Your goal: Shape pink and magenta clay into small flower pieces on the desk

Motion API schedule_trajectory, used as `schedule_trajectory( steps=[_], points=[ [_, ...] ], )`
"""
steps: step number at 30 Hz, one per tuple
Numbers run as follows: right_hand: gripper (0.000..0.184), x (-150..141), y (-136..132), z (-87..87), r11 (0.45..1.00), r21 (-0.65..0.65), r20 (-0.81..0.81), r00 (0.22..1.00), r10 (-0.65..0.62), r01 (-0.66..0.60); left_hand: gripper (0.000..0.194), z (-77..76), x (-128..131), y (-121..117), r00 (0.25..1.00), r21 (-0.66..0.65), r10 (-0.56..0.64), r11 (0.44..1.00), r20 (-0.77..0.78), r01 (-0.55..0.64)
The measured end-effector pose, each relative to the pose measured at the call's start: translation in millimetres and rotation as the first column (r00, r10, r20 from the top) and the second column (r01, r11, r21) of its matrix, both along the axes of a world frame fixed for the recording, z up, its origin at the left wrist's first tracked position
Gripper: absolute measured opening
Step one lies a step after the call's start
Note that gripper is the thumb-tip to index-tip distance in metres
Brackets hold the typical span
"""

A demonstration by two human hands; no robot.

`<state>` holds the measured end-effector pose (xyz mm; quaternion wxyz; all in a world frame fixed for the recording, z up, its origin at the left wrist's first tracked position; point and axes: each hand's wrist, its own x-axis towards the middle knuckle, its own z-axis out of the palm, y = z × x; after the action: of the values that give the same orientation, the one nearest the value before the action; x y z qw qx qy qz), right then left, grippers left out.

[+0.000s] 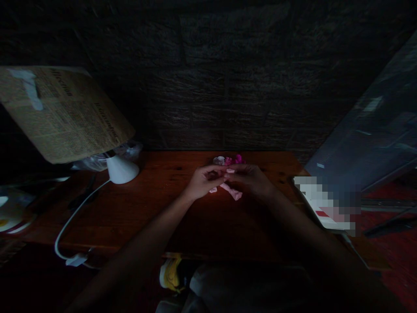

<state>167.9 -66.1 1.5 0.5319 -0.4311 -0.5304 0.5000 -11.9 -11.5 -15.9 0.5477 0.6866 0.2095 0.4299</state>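
Over the wooden table, my left hand [203, 180] and my right hand [252, 178] meet fingertip to fingertip. Both are closed in a pinch on a crumpled light pink strip [230, 171]; whether it is paper or cloth I cannot tell. A twisted pink length [235, 194] shows below the fingers, and the hands hide how it joins the pinched part. Just behind the hands lie a whitish ruffled piece [219, 160] and a bright magenta ruffled piece [240, 159].
A lamp with a newsprint shade [74, 113] and white base [124, 169] stands left on the table [153, 208]. Its white cable [61, 228] hangs over the front edge. A blurred-out flat device [322, 202] lies right. A dark brick wall [211, 87] rises behind.
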Motion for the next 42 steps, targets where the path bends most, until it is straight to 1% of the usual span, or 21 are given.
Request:
schedule_trajectory(
  steps=[4,8,10,12,14,17,19,21,24,27,29,31,33,35,37,39,42],
  points=[
    [0.027,0.0,1.9,-2.4,0.999,0.023,0.023,0.999,-0.046,0.045,0.038,-1.5,2.4,-0.8,1.000,-0.011,0.004,1.000,-0.012,-0.004],
    [0.028,-0.3,2.9,-8.5,0.995,0.063,0.046,0.996,-0.082,0.079,0.037,1.9,5.2,-2.0,0.998,-0.064,0.026,0.998,0.060,-0.022],
    [0.026,-0.7,3.0,-11.3,0.988,0.114,0.108,0.987,-0.117,0.105,0.034,5.3,5.9,-3.8,0.997,-0.124,0.024,0.992,0.069,-0.015],
    [0.025,-1.8,2.8,-13.0,0.975,0.170,0.189,0.967,-0.173,0.141,0.032,8.7,6.1,-6.0,0.999,-0.177,0.021,0.984,0.042,-0.013],
    [0.027,-3.6,2.5,-13.3,0.965,0.209,0.273,0.939,-0.211,0.156,0.035,11.0,6.0,-7.6,1.000,-0.207,0.021,0.978,0.003,-0.020],
    [0.038,-7.0,2.0,-11.9,0.963,0.230,0.327,0.921,-0.211,0.139,0.042,11.0,5.2,-7.8,0.998,-0.240,0.042,0.970,-0.036,-0.050],
    [0.041,-8.4,1.8,-10.7,0.969,0.224,0.293,0.941,-0.172,0.107,0.043,9.1,4.6,-6.5,0.997,-0.261,0.054,0.963,-0.049,-0.065],
    [0.038,-8.3,1.3,-9.5,0.976,0.199,0.230,0.964,-0.132,0.086,0.042,6.7,4.2,-4.9,0.996,-0.272,0.062,0.959,-0.061,-0.077],
    [0.035,-6.4,-0.2,-7.8,0.990,0.114,0.185,0.978,-0.099,0.079,0.036,4.1,4.3,-3.2,0.995,-0.266,0.083,0.959,-0.060,-0.096],
    [0.038,-6.4,-2.5,-5.5,0.996,0.057,0.242,0.967,-0.074,0.062,0.035,4.0,4.3,-2.6,0.995,-0.266,0.080,0.960,-0.051,-0.091],
    [0.040,-8.1,-3.8,-3.7,0.994,0.091,0.310,0.947,-0.082,0.056,0.037,4.7,4.1,-2.8,0.997,-0.269,0.050,0.961,-0.059,-0.064],
    [0.042,-9.8,-4.7,-1.9,0.985,0.162,0.380,0.918,-0.110,0.050,0.038,4.9,4.3,-3.2,0.998,-0.254,0.012,0.967,-0.069,-0.029],
    [0.041,-10.5,-5.2,-0.7,0.974,0.221,0.425,0.896,-0.134,0.040,0.038,4.4,4.7,-4.3,0.997,-0.220,-0.016,0.976,-0.076,-0.001],
    [0.039,-10.2,-5.8,0.3,0.968,0.248,0.438,0.888,-0.141,0.032,0.040,3.4,5.4,-6.1,0.995,-0.172,-0.029,0.985,-0.096,0.012],
    [0.039,-9.5,-7.1,1.6,0.965,0.264,0.448,0.886,-0.121,-0.001,0.044,2.7,6.0,-8.0,0.993,-0.123,-0.025,0.992,-0.115,0.011],
    [0.039,-9.2,-8.8,3.3,0.959,0.277,0.464,0.882,-0.075,-0.064,0.048,2.3,6.6,-9.4,0.993,-0.087,-0.028,0.996,-0.116,0.018],
    [0.041,-9.8,-11.2,5.1,0.949,0.280,0.464,0.886,-0.004,-0.143,0.051,1.8,7.1,-9.7,0.994,-0.077,-0.050,0.996,-0.100,0.042]
  ],
)
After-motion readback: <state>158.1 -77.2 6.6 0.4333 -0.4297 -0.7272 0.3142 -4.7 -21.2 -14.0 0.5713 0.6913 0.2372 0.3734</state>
